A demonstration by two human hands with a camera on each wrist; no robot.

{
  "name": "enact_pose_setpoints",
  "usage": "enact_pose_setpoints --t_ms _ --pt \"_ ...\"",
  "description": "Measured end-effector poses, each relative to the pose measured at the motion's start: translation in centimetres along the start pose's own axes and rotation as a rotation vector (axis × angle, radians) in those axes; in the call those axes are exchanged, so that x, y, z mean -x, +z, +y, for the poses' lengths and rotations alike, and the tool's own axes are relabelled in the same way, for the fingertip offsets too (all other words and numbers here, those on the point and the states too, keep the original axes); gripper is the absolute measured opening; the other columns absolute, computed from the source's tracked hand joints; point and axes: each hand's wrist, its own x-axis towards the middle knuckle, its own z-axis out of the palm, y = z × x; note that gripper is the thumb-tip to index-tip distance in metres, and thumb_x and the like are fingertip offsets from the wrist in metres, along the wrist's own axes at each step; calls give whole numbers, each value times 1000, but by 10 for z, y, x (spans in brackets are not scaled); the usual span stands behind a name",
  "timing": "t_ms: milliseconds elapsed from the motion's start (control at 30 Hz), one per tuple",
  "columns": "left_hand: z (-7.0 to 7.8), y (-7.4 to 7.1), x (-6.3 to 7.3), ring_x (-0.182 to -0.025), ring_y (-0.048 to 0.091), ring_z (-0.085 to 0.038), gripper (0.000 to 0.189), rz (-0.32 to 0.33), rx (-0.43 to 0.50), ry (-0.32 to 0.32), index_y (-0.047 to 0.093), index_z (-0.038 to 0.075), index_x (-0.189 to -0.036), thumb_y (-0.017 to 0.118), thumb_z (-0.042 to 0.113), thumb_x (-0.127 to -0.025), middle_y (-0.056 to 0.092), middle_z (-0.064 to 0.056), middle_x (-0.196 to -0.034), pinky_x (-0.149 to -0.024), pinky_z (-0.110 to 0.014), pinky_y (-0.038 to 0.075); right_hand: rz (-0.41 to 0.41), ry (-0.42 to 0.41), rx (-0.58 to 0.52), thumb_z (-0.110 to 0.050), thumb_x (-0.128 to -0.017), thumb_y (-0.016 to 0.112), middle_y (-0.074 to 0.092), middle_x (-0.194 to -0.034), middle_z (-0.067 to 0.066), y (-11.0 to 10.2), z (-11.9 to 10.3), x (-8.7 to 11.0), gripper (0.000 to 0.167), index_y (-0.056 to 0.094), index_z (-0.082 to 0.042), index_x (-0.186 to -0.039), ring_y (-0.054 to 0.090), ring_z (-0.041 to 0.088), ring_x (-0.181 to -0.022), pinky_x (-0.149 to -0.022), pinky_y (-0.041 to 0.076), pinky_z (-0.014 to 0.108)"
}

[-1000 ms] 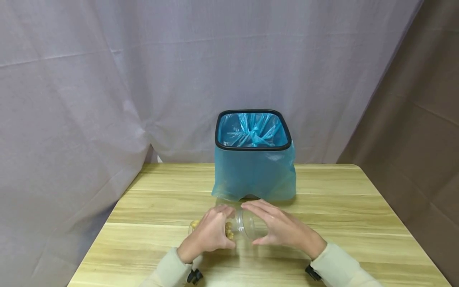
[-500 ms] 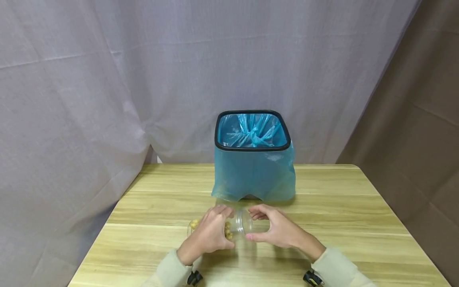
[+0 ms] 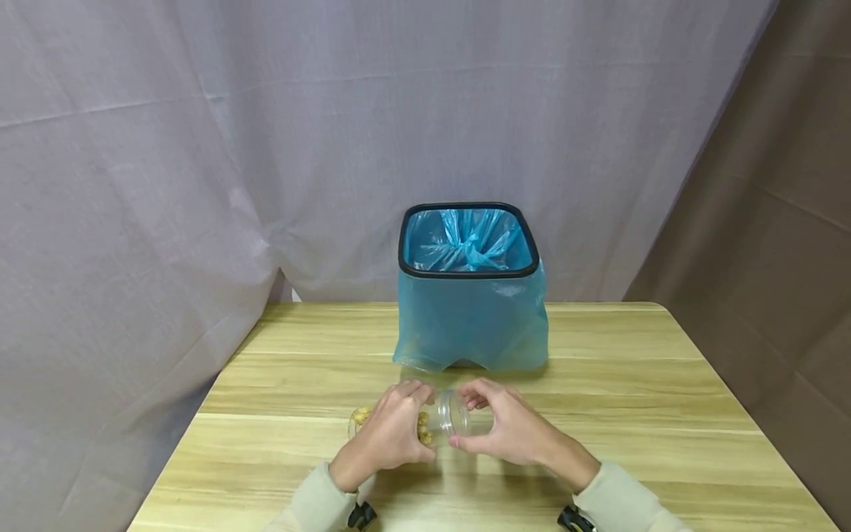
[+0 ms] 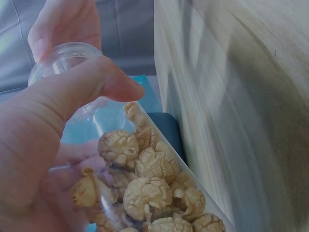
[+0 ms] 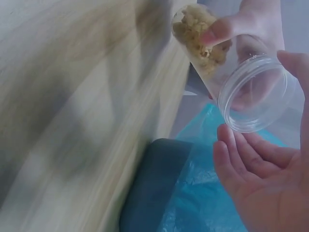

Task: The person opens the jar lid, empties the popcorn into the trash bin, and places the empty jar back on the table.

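Note:
Popcorn pieces (image 4: pixel 147 193) lie along the lower side of a clear jar (image 5: pixel 219 82), tipped onto its side above the table. My left hand (image 3: pixel 392 428) grips the jar round its middle, thumb on the near side. At the jar's right end is a clear round lid (image 5: pixel 256 94). My right hand (image 3: pixel 515 425) holds the lid's edge between thumb and fingertips, with the palm away from it. In the right wrist view, the right thumb meets the upper rim and the fingertips (image 5: pixel 224 133) are right at the lower rim.
Behind the hands stands a bin with a black rim (image 3: pixel 468 275), lined with a blue plastic bag (image 3: pixel 472 321) that hangs over its outside. The wooden table (image 3: pixel 286 384) reaches a grey curtain (image 3: pixel 319 148) at the back. Brown cloth (image 3: pixel 764 258) hangs at the right.
The right hand's fingers and thumb have shifted round the lid, the thumb slightly leftward. The left hand keeps its hold on the jar in nearly the same place.

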Motion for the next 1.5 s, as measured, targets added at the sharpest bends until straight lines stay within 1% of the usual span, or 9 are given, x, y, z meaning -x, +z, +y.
enact_pose_setpoints --t_ms 233,467,700,800,967,1133,1300,1400,1500 --pt "3 0 0 -108 69 -20 80 -10 21 0 71 7 -123 102 30 -53 75 -5 -118 -103 -43 61 -5 -139 71 -41 -80 91 69 -126 0 -7 -1 3 74 59 -12 -139 69 18 -115 -100 62 44" --pt "5 2 0 -108 70 -18 80 -33 52 0 70 8 -124 102 30 -54 75 -2 -115 -108 -46 58 -6 -253 184 -30 -75 95 65 -136 -1 -9 1 6 83 55 -15 -146 65 18 -124 -104 61 43" --pt "5 3 0 -109 71 -19 82 -28 57 1 70 7 -126 102 29 -54 75 -3 -116 -109 -46 57 64 -471 340 -27 -72 97 60 -146 0 -11 8 8 89 55 -10 -148 60 20 -132 -103 61 41" --pt "5 3 -1 -109 70 -19 81 -30 59 1 70 7 -126 101 29 -55 75 -3 -116 -110 -46 57 88 -506 367 -27 -70 98 59 -147 0 -11 10 9 93 53 -10 -150 59 19 -132 -101 62 40" --pt "5 3 -2 -109 70 -18 78 -34 59 3 70 8 -124 101 29 -55 75 -2 -115 -109 -45 57 99 -391 297 -38 -71 98 59 -148 -2 -11 6 12 100 48 -16 -155 61 18 -133 -108 59 46" --pt "5 4 -2 -110 70 -18 79 -37 45 -1 71 9 -124 101 30 -55 76 -2 -116 -109 -44 57 107 -221 128 -45 -79 92 66 -137 -5 -11 -1 10 81 56 -20 -147 68 17 -123 -103 61 45" --pt "7 4 -1 -113 70 -21 83 -43 40 -13 70 8 -127 102 31 -54 75 -4 -120 -108 -45 58 38 -63 52 -54 -84 84 72 -125 1 -14 -6 8 72 63 -11 -138 71 18 -112 -98 62 42" --pt "7 4 -1 -112 70 -21 83 -47 45 -17 70 8 -126 102 31 -54 75 -5 -120 -107 -44 59 -5 -18 31 -55 -85 82 72 -119 2 -13 -6 8 70 65 -6 -133 71 20 -108 -96 62 40" --pt "7 5 0 -109 70 -19 81 -48 50 -13 70 9 -124 103 31 -54 75 -3 -117 -105 -44 60 -17 -26 31 -54 -86 82 72 -116 2 -11 -5 8 66 66 -7 -129 71 20 -106 -95 63 39"
